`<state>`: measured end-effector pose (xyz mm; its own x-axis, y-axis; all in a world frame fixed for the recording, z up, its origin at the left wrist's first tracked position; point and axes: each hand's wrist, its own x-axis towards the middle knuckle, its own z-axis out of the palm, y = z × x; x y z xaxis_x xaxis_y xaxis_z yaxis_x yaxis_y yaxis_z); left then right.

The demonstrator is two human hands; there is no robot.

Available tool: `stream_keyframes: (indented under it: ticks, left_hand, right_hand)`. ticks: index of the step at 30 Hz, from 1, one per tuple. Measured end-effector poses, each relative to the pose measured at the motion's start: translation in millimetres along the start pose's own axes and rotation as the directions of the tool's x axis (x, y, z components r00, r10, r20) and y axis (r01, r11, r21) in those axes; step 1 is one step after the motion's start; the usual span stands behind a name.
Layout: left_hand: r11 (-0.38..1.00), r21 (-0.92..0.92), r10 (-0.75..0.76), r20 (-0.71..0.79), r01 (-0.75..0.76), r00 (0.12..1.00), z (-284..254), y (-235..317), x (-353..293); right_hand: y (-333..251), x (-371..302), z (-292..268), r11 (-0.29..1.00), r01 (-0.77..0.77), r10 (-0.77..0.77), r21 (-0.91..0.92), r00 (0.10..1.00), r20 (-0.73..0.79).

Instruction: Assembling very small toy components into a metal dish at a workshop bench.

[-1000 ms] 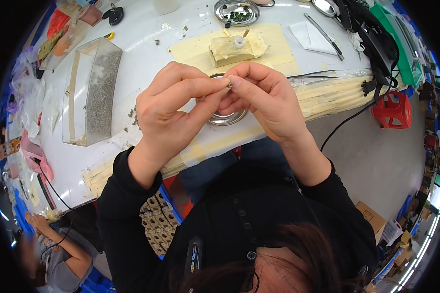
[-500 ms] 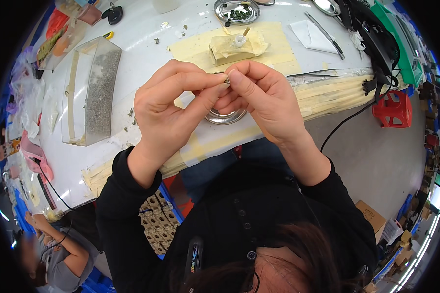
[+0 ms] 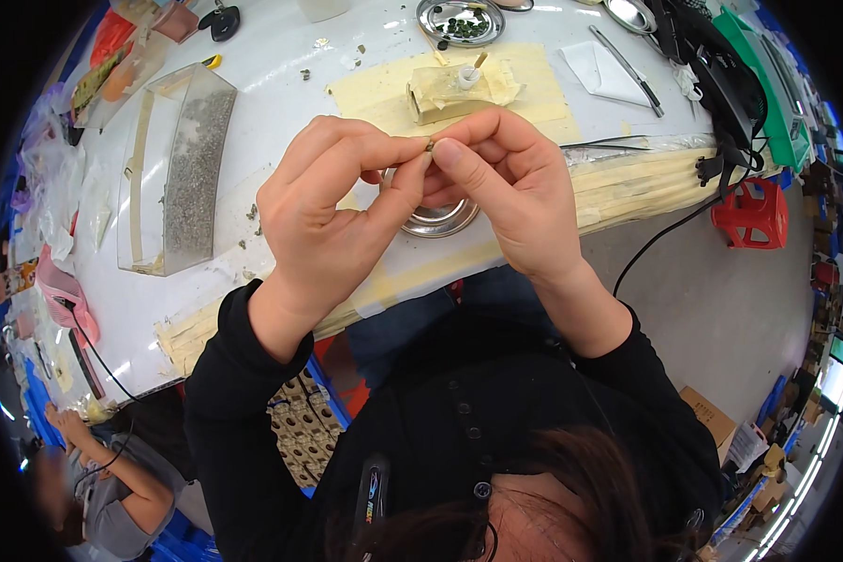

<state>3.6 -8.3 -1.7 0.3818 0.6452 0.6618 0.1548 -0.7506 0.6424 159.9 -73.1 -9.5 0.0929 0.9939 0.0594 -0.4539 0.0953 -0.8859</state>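
A tiny dark metallic piece (image 3: 430,146) is pinched where my fingertips meet; its kind is too small to make out. My left hand (image 3: 332,201) closes on it with thumb and forefinger. From the other side my right hand (image 3: 510,187) holds it too, thumb on top and the other fingers curled beneath. Below both hands lies a round shiny metal dish (image 3: 442,221), largely covered by them. Beyond my fingers stands a block wrapped in cream tape (image 3: 431,103), carrying a small white cup (image 3: 468,79) with a stick beside it.
At left is a clear box of small grey pieces (image 3: 197,169). A metal tray with dark green bits (image 3: 461,21) sits at the back. Tweezers (image 3: 628,73) rest on white paper (image 3: 595,75) at right. A red stool (image 3: 751,214) stands on the floor; another person (image 3: 126,487) sits at lower left.
Both hands stay together, fingertips shifted slightly left and up. My left finger and thumb are a little further apart around the tiny piece, which shows more darkly now. The view has shifted slightly.
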Motion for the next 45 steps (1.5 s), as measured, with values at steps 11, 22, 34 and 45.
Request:
stream_keyframes:
  ticks: [11,22,34,45]
  left_hand:
    - [0.989,0.138,0.048,0.02,-0.051,0.999,-0.2,2.5,0.3]
    - [1.0,0.019,0.004,0.076,-0.005,0.997,-2.7,3.4,-0.7]
    - [0.999,-0.044,0.017,0.126,-0.011,0.992,-5.7,2.4,0.2]
    - [0.995,-0.096,-0.031,0.094,0.04,0.995,-3.6,1.7,0.5]
  right_hand:
    - [7.0,-3.0,0.8,0.86,0.273,-0.29,-0.431,0.957,0.026]
    - [-6.8,-0.9,-3.5,0.997,-0.039,0.04,-0.065,0.999,0.01]
    - [-2.4,0.7,-9.5,0.992,-0.129,0.127,0.019,0.989,0.073]
    - [-3.6,1.3,-10.5,0.983,-0.154,0.146,0.096,0.986,0.084]
